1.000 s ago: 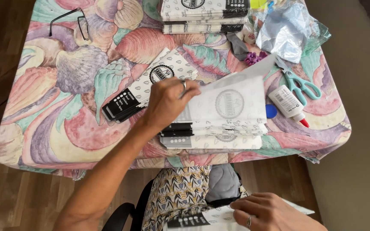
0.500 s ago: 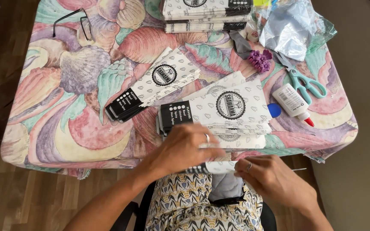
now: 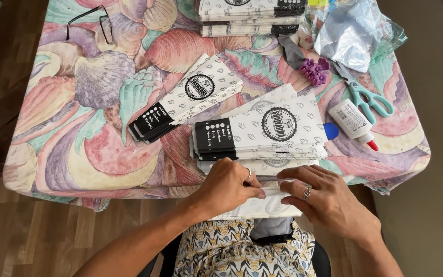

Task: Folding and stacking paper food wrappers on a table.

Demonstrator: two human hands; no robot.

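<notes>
Nearest, my left hand (image 3: 229, 185) and right hand (image 3: 324, 197) now meet at the table edge, fingers closed flat on a white paper bag (image 3: 262, 205) over my lap; a second ago the left pressed the stack and the right held this bag lower. Beyond lie the bag stack (image 3: 262, 131), a second pile (image 3: 185, 102), a glue bottle (image 3: 354, 122), scissors (image 3: 367, 97), eyeglasses (image 3: 89, 23) and the shell-print tablecloth (image 3: 78, 102).

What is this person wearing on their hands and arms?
Both forearms are bare, with no sleeves or gloves showing. The left hand has a silver ring on one finger. The right hand also wears a silver ring. No watch or bracelet shows.
</notes>
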